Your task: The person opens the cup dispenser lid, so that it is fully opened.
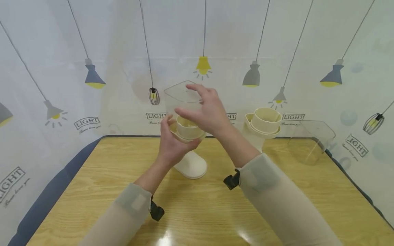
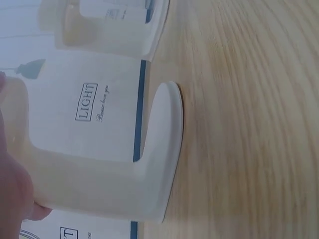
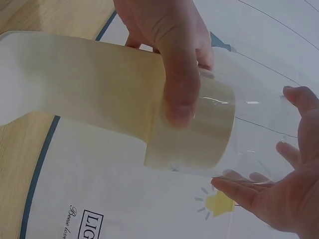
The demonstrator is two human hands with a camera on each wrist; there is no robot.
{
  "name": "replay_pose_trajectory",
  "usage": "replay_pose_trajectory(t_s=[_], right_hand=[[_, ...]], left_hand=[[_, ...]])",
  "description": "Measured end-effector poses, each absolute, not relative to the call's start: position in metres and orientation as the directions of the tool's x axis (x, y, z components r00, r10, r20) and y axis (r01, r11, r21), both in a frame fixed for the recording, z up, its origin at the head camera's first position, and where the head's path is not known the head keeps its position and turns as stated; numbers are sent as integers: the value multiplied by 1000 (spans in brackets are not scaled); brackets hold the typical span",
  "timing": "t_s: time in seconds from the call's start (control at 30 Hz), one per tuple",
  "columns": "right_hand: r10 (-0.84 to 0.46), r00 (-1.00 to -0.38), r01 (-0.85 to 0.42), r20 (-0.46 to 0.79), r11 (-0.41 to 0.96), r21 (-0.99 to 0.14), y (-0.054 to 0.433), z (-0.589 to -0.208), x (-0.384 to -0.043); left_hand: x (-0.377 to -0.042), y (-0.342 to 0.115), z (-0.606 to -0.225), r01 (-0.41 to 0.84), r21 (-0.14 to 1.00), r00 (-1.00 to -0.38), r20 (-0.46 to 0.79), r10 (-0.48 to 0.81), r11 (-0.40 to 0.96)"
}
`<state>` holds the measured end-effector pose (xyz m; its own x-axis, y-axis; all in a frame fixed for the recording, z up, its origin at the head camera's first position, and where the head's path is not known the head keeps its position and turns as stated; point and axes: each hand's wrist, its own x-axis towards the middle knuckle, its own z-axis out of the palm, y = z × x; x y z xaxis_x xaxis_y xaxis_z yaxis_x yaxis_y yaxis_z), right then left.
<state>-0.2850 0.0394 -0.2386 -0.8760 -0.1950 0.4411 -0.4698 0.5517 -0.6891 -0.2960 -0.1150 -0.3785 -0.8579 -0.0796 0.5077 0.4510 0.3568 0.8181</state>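
Note:
A cream plastic stand [image 1: 187,131] with a round collar on top and an oval foot [image 2: 167,144] rests on the table. My left hand [image 1: 173,147] grips it just below the collar, the thumb lying across its side in the right wrist view. Over the collar sits a clear see-through container [image 3: 254,129], its wide rim up. My right hand [image 1: 209,109] holds this container from the right, fingers spread and bent around its wall in the right wrist view [image 3: 284,194]. In the left wrist view only part of the left hand [image 2: 15,184] shows.
A second cream stand [image 1: 266,121] stands to the right at the table's back. Beside it is another clear container [image 1: 311,143], near the right edge. The wooden table [image 1: 197,205] meets a wall sheet [image 1: 123,75] printed with lamps.

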Motion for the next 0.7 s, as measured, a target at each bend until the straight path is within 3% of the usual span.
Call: replay_pose_trajectory(t_s=[0.5, 0.7], right_hand=[[-141, -886, -445, 442, 524, -726, 41, -237, -286], [-151, -861, -480, 486, 557, -677, 39, -233, -278]], left_hand=[[-293, -106, -377, 474, 811, -836, 537, -114, 343], [-291, -110, -375, 457, 823, -857, 510, -81, 338]])
